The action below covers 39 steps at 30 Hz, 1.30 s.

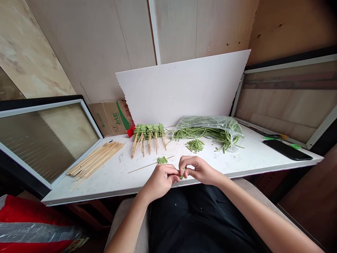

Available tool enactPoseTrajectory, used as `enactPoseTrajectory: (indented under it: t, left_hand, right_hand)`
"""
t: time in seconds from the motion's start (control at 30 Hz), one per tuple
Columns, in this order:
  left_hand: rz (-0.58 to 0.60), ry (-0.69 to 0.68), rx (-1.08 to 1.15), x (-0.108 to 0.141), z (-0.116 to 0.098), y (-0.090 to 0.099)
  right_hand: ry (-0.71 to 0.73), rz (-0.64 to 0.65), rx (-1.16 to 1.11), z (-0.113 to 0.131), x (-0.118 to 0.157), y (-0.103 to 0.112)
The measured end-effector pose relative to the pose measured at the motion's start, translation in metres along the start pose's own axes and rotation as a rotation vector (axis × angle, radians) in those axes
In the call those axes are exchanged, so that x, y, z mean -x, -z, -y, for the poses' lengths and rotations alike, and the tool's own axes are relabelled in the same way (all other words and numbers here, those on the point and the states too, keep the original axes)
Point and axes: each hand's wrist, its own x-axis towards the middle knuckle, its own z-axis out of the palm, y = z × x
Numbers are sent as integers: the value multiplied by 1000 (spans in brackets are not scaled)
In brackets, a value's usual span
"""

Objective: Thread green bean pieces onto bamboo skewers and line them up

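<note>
A: How are the hands positioned?
B: A short green bean piece (182,175) is pinched between the narrowed fingertips of the left hand (163,178) and right hand (199,170), near the front edge of the white table (113,184).
A: What is obscured?
B: The piece is partly covered by fingers; both forearms are cut off below.
A: The surroundings?
B: A thin bamboo skewer (143,167) carrying green segments (162,160) is laid on the table; a white flat panel (184,91) is stood behind.
</note>
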Motion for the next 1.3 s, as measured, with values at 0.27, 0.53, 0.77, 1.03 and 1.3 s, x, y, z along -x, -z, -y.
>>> enactPoseTrajectory:
  t: [0.27,0.53,0.77,1.03,1.3]
  left_hand:
    - [7,-20,-1,1,-2,0]
    - [-132,-25,-33,-1,1,0]
    - [-320,-33,-164,-4,5,-2]
    - [-355,-56,-137,-3,3,-3]
    - [-304,-21,-82,-4,0,-8]
  right_hand:
    - [-10,20,-57,2,0,0]
    - [63,-120,116,3,-1,-1]
    - [218,-197,484,1,-1,3]
    - [270,-301,617,-3,-1,-5]
    - [272,-315,528,-1,0,-9]
